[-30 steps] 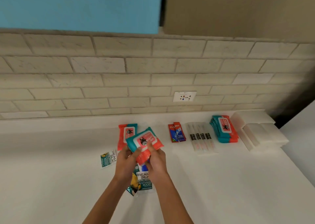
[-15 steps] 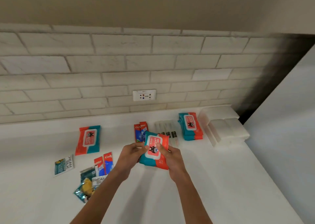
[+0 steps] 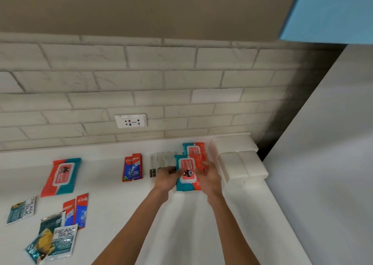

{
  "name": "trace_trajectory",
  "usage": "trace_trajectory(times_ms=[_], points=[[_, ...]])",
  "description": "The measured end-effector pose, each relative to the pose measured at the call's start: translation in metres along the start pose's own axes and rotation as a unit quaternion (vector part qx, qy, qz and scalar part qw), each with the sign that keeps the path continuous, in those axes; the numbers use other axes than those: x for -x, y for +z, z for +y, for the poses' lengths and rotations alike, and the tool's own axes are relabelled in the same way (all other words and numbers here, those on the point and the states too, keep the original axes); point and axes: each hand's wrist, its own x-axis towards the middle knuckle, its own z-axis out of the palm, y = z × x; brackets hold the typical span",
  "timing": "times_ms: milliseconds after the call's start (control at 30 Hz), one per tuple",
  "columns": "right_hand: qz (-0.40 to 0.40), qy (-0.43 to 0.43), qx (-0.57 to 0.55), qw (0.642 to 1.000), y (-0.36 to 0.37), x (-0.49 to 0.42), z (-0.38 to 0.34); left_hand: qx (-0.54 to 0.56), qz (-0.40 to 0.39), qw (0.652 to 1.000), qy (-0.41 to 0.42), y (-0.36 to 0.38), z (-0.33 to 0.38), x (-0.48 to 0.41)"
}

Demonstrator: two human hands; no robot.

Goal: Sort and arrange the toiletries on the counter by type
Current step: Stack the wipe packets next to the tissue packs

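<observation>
Two hands on one item: my left hand and right hand hold a teal-and-red wipes pack between them, right of centre in the frame.

- Left hand: fingers curled round the pack's left edge.
- Right hand: fingers curled round the pack's upper right edge, with the palm beside its right side.
- Wipes pack: label up, long side running away from me. Its far end overlaps the wipes stack behind it. I cannot tell whether it rests on the stack or is clear of it.
- Wrapped toothbrushes: in clear sleeves just left of the stack, partly hidden by my left hand.
- Colgate pair: two red-and-blue sachets side by side, left of the toothbrushes.
- White blocks: stacked against the right end of the surface, just beside my right hand.
- Single wipes pack: lying flat at mid-left, well apart from my hands.
- Loose Colgate sachets: two, at lower left.
- Cream Silk sachets: a small overlapping heap in the lower left corner.
- Lone Cream Silk sachet: apart from the heap, at the left edge.
- Wall outlet: on the tiled wall, above the Colgate pair.
</observation>
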Motion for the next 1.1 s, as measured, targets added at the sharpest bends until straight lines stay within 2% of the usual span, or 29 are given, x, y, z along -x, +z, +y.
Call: trace_trajectory(times_ms=[200, 567, 700, 800, 967, 1100], points=[[0.025, 0.008, -0.026, 0.999, -0.007, -0.042, 0.006, -0.055, 0.015, 0.998, 0.001, 0.034, 0.015, -0.045], [0.004, -0.058, 0.114, 0.992, 0.007, -0.104, 0.013, -0.181, 0.113, 0.977, 0.005, 0.056, 0.036, -0.1], [-0.011, -0.047, 0.107, 0.993, 0.001, -0.095, 0.008, -0.183, 0.128, 0.975, 0.014, 0.06, 0.03, -0.103], [0.0, -0.079, 0.112, 0.991, 0.001, -0.087, 0.013, -0.182, 0.127, 0.974, 0.048, 0.062, 0.024, -0.1], [-0.001, -0.144, 0.218, 0.965, 0.016, -0.093, 0.038, -0.226, 0.138, 0.96, 0.093, 0.064, 0.013, -0.092], [0.011, -0.108, 0.155, 0.982, 0.016, -0.089, 0.033, -0.225, 0.123, 0.964, 0.067, 0.073, 0.006, -0.089]])
